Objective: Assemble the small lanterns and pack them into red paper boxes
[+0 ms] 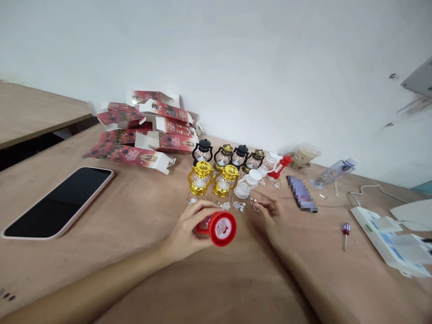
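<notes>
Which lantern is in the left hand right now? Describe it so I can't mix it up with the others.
On the wooden table, in front of the rows of small toy lanterns, the left hand grips a red lantern. Unlike the upright gold, black and white ones, it lies tipped sideways, round base facing the camera.

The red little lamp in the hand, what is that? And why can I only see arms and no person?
The camera sits on the person's head and looks down, so only their arms show. The left hand holds a small red plastic toy lantern lying on its side, its round base towards the camera. The right hand rests on the brown wooden table by small clear tags. Behind stand more toy lanterns: gold ones, black ones and white ones. Further left lie red cardboard boxes and a black phone in a pink case. A little red-handled screwdriver lies to the right.
</notes>
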`<state>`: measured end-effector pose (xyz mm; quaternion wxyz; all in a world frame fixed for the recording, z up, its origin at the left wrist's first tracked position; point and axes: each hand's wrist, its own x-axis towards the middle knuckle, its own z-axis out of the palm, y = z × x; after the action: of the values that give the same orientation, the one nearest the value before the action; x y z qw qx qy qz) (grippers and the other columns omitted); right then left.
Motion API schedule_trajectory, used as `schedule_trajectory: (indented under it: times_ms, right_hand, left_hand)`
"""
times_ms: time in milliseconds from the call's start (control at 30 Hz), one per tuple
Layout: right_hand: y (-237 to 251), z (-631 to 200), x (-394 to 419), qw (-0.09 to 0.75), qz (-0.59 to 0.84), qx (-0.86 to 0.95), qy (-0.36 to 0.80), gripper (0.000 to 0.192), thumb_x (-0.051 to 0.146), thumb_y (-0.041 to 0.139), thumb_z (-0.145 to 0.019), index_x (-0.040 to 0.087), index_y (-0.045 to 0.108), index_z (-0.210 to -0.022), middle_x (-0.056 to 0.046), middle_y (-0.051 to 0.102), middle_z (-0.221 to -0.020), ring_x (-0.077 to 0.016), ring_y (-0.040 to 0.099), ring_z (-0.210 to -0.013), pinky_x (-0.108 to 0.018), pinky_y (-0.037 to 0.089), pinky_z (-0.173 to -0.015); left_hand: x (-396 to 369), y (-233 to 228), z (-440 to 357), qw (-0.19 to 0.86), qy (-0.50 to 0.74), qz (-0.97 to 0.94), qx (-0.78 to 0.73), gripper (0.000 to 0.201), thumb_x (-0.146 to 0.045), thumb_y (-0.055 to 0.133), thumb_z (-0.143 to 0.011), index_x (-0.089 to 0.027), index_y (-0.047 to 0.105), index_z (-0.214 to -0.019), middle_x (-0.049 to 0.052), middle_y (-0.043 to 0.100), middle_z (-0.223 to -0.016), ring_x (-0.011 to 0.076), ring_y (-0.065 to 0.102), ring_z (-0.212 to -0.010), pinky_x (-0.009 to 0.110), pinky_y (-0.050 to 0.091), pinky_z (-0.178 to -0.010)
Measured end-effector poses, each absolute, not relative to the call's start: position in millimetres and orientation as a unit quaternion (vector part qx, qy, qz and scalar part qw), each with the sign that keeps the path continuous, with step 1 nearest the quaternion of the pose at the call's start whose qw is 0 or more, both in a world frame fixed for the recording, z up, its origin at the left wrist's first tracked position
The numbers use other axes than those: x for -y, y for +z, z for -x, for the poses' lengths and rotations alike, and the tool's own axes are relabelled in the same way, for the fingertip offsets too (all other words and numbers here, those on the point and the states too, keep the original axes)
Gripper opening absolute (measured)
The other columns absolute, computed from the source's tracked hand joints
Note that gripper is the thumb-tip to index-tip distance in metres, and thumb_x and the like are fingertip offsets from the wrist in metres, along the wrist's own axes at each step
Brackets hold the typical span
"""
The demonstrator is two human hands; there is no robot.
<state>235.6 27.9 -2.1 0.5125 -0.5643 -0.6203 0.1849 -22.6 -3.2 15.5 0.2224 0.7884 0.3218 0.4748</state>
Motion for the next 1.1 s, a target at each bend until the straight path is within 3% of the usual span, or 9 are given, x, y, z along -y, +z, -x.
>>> schedule_trajectory:
  times_ms: [133, 233, 367, 667, 1100]
  right_hand:
    - [10.0, -193.7, 4.2, 0.572, 0.510, 0.543, 0.343, 0.018, 0.037, 0.071, -0.073, 0.020, 0.066, -0.073, -0.002, 0.068, -0.067, -0.0148, 0.062, -0.061, -0.027, 0.051, -0.060]
    - [21.0, -172.5, 19.1, 0.606, 0.459, 0.522, 0.387, 0.012, 0.034, 0.073, -0.071, 0.022, 0.069, -0.070, 0.002, 0.064, -0.058, -0.0116, 0.057, -0.053, -0.023, 0.047, -0.051]
    - [31.3, -161.6, 30.6, 0.595, 0.436, 0.527, 0.423, 0.008, 0.030, 0.076, -0.069, 0.025, 0.073, -0.074, 0.000, 0.070, -0.066, -0.0129, 0.062, -0.057, -0.023, 0.052, -0.055]
    - [32.7, -162.7, 37.9, 0.553, 0.398, 0.633, 0.368, 0.015, 0.016, 0.066, -0.079, 0.026, 0.073, -0.090, -0.001, 0.071, -0.081, -0.0121, 0.065, -0.072, -0.022, 0.053, -0.066]
    - [29.8, -159.7, 40.1, 0.544, 0.374, 0.689, 0.299, 0.014, 0.011, 0.062, -0.081, 0.021, 0.067, -0.090, -0.002, 0.068, -0.082, -0.0122, 0.063, -0.076, -0.026, 0.051, -0.071]
  left_hand:
    - [4.0, 16.3, 23.6, 0.202, 0.460, -0.793, -0.344, 0.040, -0.032, 0.069, -0.076, -0.022, 0.058, -0.113, 0.009, 0.061, -0.109, 0.0230, 0.060, -0.100, 0.037, 0.050, -0.085]
    - [4.7, 16.4, 24.6, 0.164, 0.439, -0.809, -0.356, 0.039, -0.033, 0.068, -0.077, -0.023, 0.058, -0.113, 0.008, 0.062, -0.108, 0.0230, 0.059, -0.099, 0.036, 0.048, -0.084]
    - [4.5, 14.9, 25.4, 0.108, 0.427, -0.823, -0.358, 0.039, -0.037, 0.065, -0.080, -0.023, 0.056, -0.115, 0.009, 0.061, -0.108, 0.0228, 0.059, -0.098, 0.035, 0.044, -0.080]
    - [4.8, 18.8, 24.1, 0.050, 0.416, -0.832, -0.364, 0.033, -0.038, 0.059, -0.085, -0.022, 0.053, -0.114, 0.008, 0.061, -0.106, 0.0214, 0.058, -0.096, 0.034, 0.041, -0.075]
    - [7.2, 20.7, 23.5, 0.022, 0.408, -0.842, -0.351, 0.031, -0.035, 0.059, -0.085, -0.021, 0.054, -0.113, 0.009, 0.061, -0.105, 0.0202, 0.057, -0.093, 0.032, 0.037, -0.074]
